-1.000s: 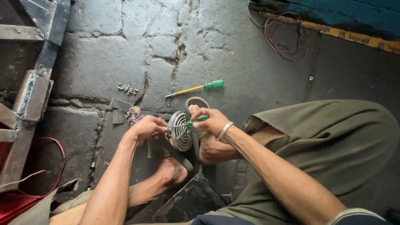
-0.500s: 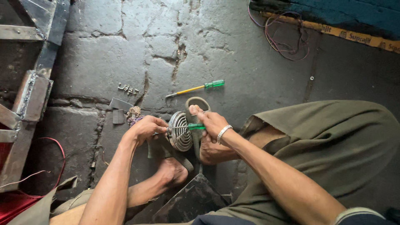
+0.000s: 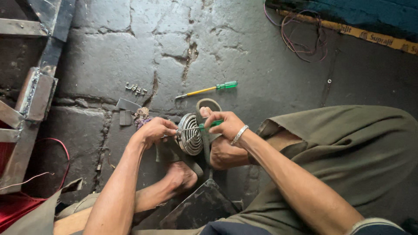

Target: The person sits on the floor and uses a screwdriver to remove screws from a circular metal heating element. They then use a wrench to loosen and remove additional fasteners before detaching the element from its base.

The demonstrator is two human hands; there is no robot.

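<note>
The round metal grille of concentric wire rings (image 3: 190,134) stands on edge on the stone floor (image 3: 109,61), just ahead of your bare feet. Your right hand (image 3: 224,125) is closed around a green-handled screwdriver (image 3: 208,125), its shaft laid across the grille face. Your left hand (image 3: 156,130) grips the grille's left rim, fingers curled shut. A second screwdriver with yellow shaft and green handle (image 3: 208,89) lies just beyond. Small loose screws (image 3: 136,89) sit farther left.
</note>
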